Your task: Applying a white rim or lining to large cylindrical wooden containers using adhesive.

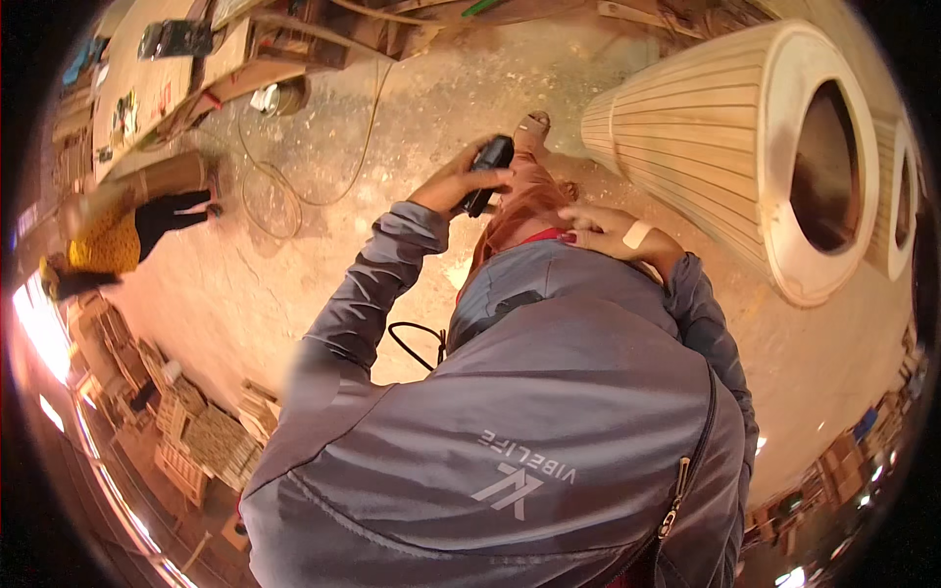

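In my left hand (456,186) is a small black box-shaped device (489,176), held over my left thigh with the fingers wrapped round it; its exact kind I cannot make out. My right hand (613,233) rests at the top of my reddish-brown trousers (520,201), beside a strip of red cloth (545,235) at the jacket hem. Its fingers are loosely stretched and no held thing shows. A pale band (636,235) crosses the back of that hand near the wrist. A dark cord loop (417,338) sticks out at my left side.
A large tapered wooden slatted drum shell (686,127) lies on its side at right, another (897,196) behind it. A cable (368,147) snakes over the floor. A workbench (167,78), a person in yellow (106,240) and stacked wood (211,436) are at left.
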A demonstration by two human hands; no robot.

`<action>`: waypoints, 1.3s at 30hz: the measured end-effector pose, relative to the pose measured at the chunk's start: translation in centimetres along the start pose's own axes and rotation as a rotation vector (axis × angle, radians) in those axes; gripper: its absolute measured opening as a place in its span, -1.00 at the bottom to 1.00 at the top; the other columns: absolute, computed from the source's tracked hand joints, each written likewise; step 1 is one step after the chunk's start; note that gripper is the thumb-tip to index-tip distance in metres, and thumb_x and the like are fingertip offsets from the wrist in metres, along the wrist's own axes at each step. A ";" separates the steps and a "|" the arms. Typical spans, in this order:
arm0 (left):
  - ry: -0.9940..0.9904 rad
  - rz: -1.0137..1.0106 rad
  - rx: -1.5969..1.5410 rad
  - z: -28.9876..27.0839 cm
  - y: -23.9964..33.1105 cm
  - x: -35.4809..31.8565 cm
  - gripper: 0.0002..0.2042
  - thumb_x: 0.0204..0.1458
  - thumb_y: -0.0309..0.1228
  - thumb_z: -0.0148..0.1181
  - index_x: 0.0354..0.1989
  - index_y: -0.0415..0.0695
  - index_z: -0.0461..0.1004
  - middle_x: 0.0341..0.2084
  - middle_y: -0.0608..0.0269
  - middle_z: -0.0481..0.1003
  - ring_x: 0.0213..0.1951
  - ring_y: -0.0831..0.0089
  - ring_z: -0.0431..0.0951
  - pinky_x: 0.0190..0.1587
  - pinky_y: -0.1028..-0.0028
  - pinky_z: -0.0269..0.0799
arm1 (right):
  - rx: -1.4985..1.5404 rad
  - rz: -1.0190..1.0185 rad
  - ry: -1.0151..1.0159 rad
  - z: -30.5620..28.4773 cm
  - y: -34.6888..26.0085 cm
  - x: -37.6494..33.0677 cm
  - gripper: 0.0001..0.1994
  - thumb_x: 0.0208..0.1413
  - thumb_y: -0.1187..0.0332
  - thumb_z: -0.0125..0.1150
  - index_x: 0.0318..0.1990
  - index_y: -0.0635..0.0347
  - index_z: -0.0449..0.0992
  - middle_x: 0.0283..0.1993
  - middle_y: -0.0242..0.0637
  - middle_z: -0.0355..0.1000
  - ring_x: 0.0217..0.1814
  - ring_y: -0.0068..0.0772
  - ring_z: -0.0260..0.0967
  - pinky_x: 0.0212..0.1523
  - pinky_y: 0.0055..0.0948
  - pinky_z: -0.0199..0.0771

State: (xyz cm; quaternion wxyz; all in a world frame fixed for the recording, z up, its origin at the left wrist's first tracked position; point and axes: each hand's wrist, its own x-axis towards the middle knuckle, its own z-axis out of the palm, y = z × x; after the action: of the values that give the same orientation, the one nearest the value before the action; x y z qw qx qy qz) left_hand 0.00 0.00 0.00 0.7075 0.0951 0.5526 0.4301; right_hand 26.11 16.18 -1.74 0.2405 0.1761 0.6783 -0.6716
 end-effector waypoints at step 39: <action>-0.279 0.008 0.749 1.4 -1.1 -3.6 -0.57 0.11 -0.36 0.15 0.12 -0.30 0.32 -0.23 0.06 0.48 -0.19 0.35 0.48 -0.07 0.39 0.44 | 0.045 -0.259 -0.083 -2.6 -10.5 -2.9 -0.86 0.09 0.47 0.20 -0.20 0.31 0.55 -0.25 -0.21 0.46 -0.16 -0.35 0.43 -0.06 -0.43 0.41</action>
State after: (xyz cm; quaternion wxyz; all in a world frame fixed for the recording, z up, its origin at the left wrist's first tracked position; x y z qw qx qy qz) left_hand 1.71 -2.78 2.34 0.6905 0.4062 0.5693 0.1846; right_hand 22.35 18.59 8.57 0.1754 0.0647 0.6695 -0.7189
